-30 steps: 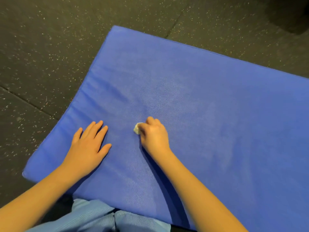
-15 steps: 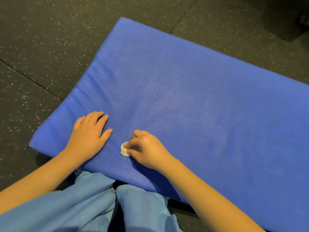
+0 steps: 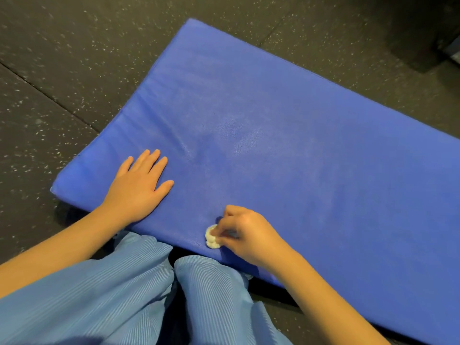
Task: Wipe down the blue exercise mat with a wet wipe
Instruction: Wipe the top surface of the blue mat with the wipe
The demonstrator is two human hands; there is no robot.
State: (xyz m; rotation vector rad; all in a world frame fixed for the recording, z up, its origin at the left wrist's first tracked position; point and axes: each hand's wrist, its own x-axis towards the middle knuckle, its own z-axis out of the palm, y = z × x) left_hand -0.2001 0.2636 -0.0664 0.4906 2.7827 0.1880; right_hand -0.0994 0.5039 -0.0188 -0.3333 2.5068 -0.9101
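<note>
While left hand (image 3: 136, 192) lies flat on blue mat (image 3: 286, 135), right hand (image 3: 245, 235) grip pinches balled wet wipe (image 3: 211, 237) at mat's near edge.

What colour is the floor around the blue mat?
The rubbery floor is dark grey with small pale speckles, seen best in the head view.

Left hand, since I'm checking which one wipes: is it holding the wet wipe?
No, the left hand lies flat on the blue exercise mat; the right hand pinches the wet wipe.
</note>
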